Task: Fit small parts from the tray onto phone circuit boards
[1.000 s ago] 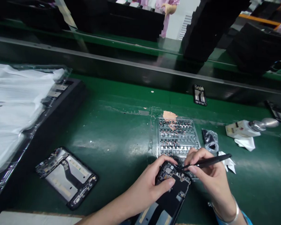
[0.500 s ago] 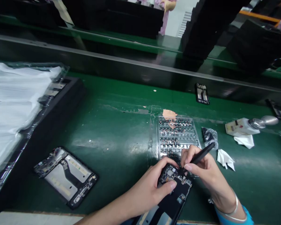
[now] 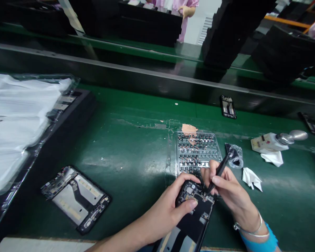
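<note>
My left hand grips the top end of an opened phone frame lying on the green bench, thumb on its side, fingers curled over its upper edge. My right hand pinches a thin black stylus-like tool, held steeply with its tip on the phone's upper right corner. A bracelet sits on my right wrist. Just behind both hands lies a clear plastic tray filled with several small dark parts.
A second open phone frame lies at the left. A black tray stack under white plastic wrap fills the far left. White wipes, a small bag, a dispenser bottle sit right. Another phone part lies by the conveyor rail.
My right hand has swung the tool from nearly flat to steeply upright, its tip staying at the phone's top corner. My left hand keeps its hold on the phone.
</note>
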The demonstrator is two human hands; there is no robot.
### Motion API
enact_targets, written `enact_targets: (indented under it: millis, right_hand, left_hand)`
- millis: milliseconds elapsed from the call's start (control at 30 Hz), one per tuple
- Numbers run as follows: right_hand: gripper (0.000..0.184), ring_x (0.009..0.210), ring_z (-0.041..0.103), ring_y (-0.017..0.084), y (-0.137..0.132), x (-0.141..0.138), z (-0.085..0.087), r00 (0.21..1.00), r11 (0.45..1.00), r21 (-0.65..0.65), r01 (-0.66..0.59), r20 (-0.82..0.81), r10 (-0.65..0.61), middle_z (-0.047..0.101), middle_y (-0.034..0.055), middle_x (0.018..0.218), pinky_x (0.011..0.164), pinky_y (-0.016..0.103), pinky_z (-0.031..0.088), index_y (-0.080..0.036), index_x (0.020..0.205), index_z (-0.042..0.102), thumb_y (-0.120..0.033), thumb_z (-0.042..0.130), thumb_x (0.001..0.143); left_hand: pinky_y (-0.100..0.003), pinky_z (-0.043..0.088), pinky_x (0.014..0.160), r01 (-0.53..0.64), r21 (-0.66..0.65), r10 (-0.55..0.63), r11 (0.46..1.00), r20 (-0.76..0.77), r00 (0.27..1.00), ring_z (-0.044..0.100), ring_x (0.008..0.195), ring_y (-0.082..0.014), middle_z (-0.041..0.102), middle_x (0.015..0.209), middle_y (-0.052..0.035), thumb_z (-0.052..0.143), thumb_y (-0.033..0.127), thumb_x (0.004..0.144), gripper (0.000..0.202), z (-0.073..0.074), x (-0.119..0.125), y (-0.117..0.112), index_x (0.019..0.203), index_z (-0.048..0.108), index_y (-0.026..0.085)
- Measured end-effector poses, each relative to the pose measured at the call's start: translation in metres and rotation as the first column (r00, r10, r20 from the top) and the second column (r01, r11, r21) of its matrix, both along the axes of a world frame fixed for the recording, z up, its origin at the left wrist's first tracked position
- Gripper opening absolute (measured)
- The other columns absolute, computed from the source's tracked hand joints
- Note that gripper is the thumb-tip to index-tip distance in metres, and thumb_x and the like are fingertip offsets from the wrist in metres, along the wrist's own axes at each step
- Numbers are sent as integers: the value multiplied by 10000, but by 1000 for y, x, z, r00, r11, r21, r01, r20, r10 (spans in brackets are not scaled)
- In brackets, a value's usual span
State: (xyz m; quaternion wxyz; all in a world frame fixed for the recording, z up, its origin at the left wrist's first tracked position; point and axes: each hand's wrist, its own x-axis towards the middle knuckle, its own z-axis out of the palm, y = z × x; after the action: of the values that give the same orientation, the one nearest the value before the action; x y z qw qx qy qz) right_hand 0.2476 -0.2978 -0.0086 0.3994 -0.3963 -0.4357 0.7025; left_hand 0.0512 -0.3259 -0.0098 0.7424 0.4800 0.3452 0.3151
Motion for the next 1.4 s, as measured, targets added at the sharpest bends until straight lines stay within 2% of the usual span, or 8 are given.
enact_targets:
  millis: [133, 233, 333, 533, 733, 933, 1033, 1400]
  right_hand:
    - [169, 535, 413, 124, -4, -2, 3, 971, 950, 204, 237, -20, -238, 478, -34, 531, 478, 228, 331, -217, 735, 450, -319, 559, 815]
    - [71, 614, 486, 140, -16, -8, 6, 897, 770, 546, 331, 71, -436, 569, -5, 620, 532, 263, 393, -211, 784, 504, -194, 563, 820]
    - [204, 703, 552, 157, -32, -15, 9, 831, 537, 843, 2, 298, -471, 657, 31, 764, 607, 302, 465, -191, 856, 564, -38, 620, 733]
    - [184, 762, 603, 153, -46, -14, 10, 659, 217, 860, -461, 496, -566, 708, 56, 826, 609, 250, 516, -163, 841, 615, -19, 624, 727]
    - [283, 845, 599, 178, -46, -7, 8, 661, 233, 840, -491, 533, -528, 700, 70, 950, 673, 286, 519, -154, 898, 618, -20, 692, 659]
    - [118, 688, 586, 178, -35, -21, 2, 903, 607, 790, 80, 200, -380, 670, 35, 753, 600, 349, 463, -195, 891, 556, -134, 590, 796]
    - [79, 691, 573, 175, -32, -27, -5, 912, 703, 672, 235, 97, -398, 657, 30, 749, 605, 338, 428, -200, 860, 554, -143, 578, 812]
    - [83, 695, 571, 176, -32, -28, -3, 907, 709, 655, 261, 84, -412, 661, 24, 765, 621, 335, 402, -212, 840, 573, -152, 608, 796]
  left_hand:
    - [-221, 350, 666, -19, 21, 20, 1000, -45, 999, 472, 700, -118, 538, 810, 12, 530, 231, 835, 104, -4, 2, 4, 916, 585, 196]
    - [-223, 325, 642, -27, 39, 30, 999, -58, 998, 464, 679, -127, 543, 709, -2, 486, 309, 864, 235, -7, 2, 7, 772, 629, 147]
    - [-230, 327, 666, -45, -19, 45, 999, 32, 998, 488, 707, -142, 563, 698, -23, 424, 365, 892, 371, -9, 2, 7, 721, 646, 122]
    - [-204, 295, 601, -109, -24, 110, 994, 51, 993, 390, 620, -98, 432, 614, 27, 494, 353, 866, 311, -10, 0, 4, 664, 572, 130]
    - [-205, 349, 668, -272, 191, 285, 943, -44, 957, 494, 691, -115, 560, 679, 5, 473, 281, 883, 276, -4, 0, 2, 691, 609, 137]
    - [-223, 400, 731, -320, 206, 336, 925, -49, 941, 597, 770, -148, 674, 785, -27, 514, 253, 862, 209, 0, 0, 2, 792, 679, 147]
    - [-223, 401, 726, -312, 195, 324, 930, -35, 945, 595, 761, -144, 672, 778, -21, 514, 257, 864, 208, -1, 0, 3, 805, 686, 157]
    - [-206, 374, 668, -273, 270, 305, 924, -83, 949, 532, 676, -115, 632, 710, -11, 513, 240, 860, 209, -1, -1, 0, 758, 664, 137]
